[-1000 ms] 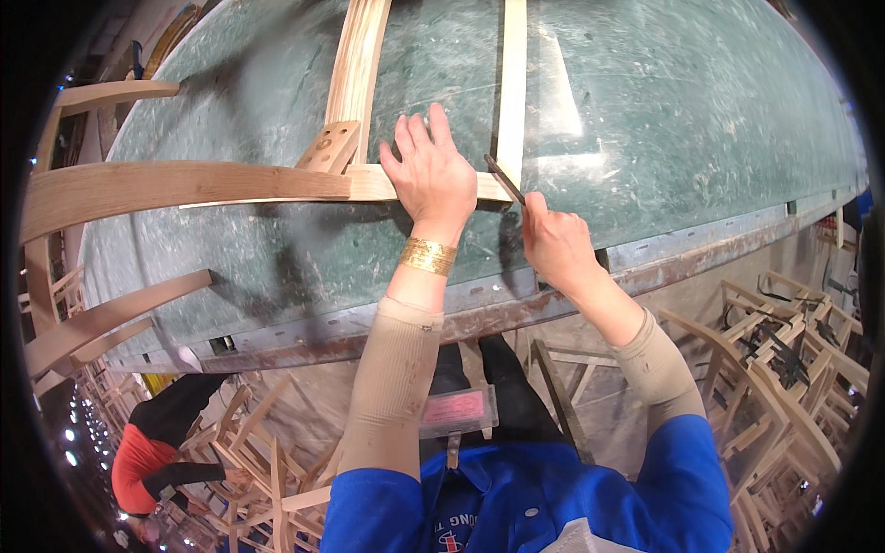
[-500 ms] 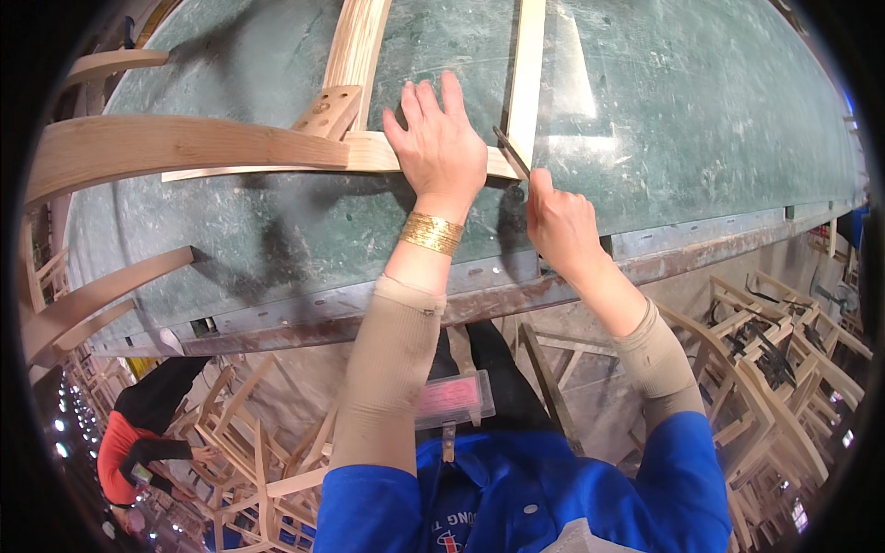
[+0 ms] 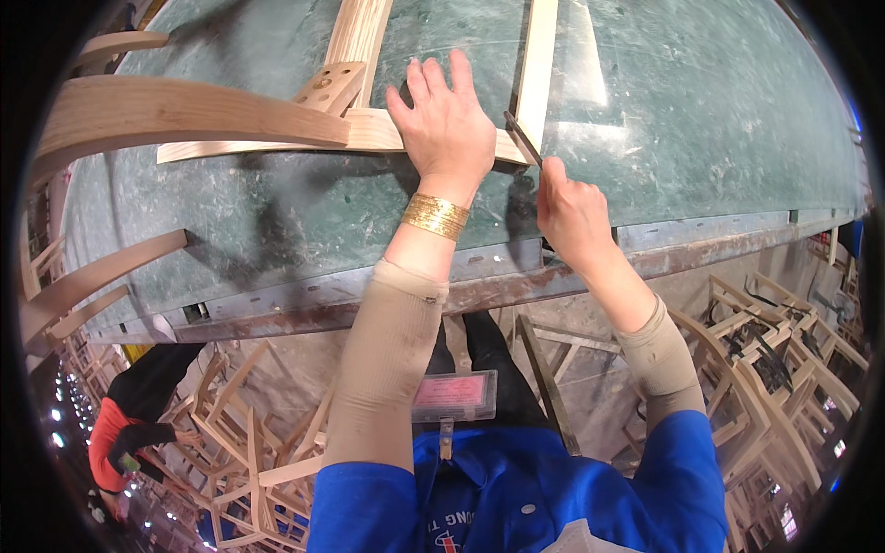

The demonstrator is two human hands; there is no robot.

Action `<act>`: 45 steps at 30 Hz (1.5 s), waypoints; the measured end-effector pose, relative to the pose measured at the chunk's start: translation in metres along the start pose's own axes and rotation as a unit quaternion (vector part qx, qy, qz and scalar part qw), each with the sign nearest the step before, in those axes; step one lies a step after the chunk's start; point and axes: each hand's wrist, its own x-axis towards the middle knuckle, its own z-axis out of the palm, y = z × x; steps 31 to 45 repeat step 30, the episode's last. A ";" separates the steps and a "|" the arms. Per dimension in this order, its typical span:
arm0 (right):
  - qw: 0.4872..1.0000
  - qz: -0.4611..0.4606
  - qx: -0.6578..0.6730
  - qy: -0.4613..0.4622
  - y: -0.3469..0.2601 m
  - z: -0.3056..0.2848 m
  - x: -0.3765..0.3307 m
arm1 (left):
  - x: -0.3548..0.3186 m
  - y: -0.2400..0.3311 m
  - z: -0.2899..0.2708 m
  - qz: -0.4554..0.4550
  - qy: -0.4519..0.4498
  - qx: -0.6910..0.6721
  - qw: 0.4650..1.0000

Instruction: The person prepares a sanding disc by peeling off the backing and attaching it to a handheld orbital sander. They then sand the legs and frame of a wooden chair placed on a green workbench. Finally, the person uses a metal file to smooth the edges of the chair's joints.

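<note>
Left hand (image 3: 450,124) has slid up the wooden frame (image 3: 369,129) on the green counter (image 3: 701,120), fingers flat and released. Right hand (image 3: 570,210), fingers clenched on a thin blade (image 3: 522,138), now works the corner joint more closely.

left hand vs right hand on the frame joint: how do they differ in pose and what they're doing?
The left hand lies flat, fingers spread, pressing on the wooden frame; the right hand is curled in a fist around a thin dark tool whose tip meets the joint. The left wrist wears a gold bracelet; the right wrist is bare. Both have beige sleeves and work over the green table.
</note>
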 end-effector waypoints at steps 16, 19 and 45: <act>0.999 0.043 0.000 -0.007 0.021 -0.024 -0.070 | 0.004 -0.002 -0.001 -0.002 0.000 -0.010 1.000; 0.998 0.044 0.034 0.033 0.020 -0.031 -0.072 | 0.003 -0.002 -0.002 -0.003 -0.007 -0.010 1.000; 0.999 -0.016 0.014 0.040 0.010 -0.008 -0.009 | 0.005 0.000 -0.004 -0.006 -0.034 -0.003 0.999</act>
